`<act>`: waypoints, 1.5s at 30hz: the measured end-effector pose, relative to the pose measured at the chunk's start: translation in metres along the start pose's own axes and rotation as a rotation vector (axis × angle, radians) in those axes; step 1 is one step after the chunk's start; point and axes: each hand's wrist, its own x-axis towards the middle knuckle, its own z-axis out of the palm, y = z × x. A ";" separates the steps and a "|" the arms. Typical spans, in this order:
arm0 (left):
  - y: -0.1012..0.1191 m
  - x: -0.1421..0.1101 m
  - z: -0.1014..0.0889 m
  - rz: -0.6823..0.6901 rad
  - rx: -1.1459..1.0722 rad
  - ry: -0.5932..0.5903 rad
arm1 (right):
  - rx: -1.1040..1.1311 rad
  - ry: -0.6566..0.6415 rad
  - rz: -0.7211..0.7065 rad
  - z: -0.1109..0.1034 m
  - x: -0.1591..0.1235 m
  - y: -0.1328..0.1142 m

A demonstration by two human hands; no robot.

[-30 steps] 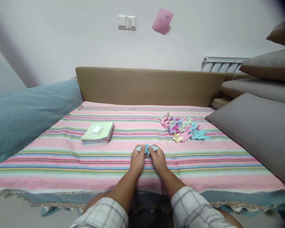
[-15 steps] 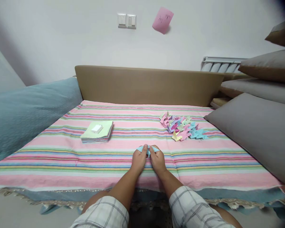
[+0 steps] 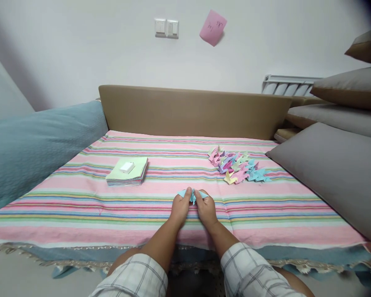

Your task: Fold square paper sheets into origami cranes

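Observation:
Between my two hands is a light-blue origami crane (image 3: 193, 197), its wings spread to either side. My left hand (image 3: 180, 206) pinches one wing with the thumb on top. On the other wing, my right hand (image 3: 206, 207) is closed the same way, thumb close to the left one. The fingers underneath are mostly hidden. Beyond my hands to the right lies a heap of folded paper cranes (image 3: 235, 164) in pink, purple, yellow, green and blue. To the left sits a stack of coloured paper sheets (image 3: 136, 175), pale green on top.
A small white box (image 3: 127, 167) rests on the paper stack. The striped cloth (image 3: 80, 198) covers the seat. Grey cushions (image 3: 334, 165) pile up at the right, a blue armrest (image 3: 43, 140) bounds the left, and a tan backrest (image 3: 185, 111) stands behind.
My thumbs have moved slightly apart, and more of the crane's middle shows between them. Both hands keep their hold on the wings.

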 end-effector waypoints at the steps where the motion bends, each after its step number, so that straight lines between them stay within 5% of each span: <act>1: 0.001 -0.001 0.000 0.022 0.032 0.002 | -0.011 0.001 -0.001 0.000 0.000 0.000; 18: 0.013 -0.008 0.006 0.118 0.085 0.034 | 0.058 0.029 0.005 0.003 0.004 0.006; 34: 0.008 -0.005 0.011 -0.055 -0.431 -0.020 | 0.444 0.113 0.313 0.006 0.003 -0.004; 45: 0.012 -0.007 0.014 -0.172 -0.536 0.035 | 0.575 0.277 0.465 0.018 -0.001 -0.007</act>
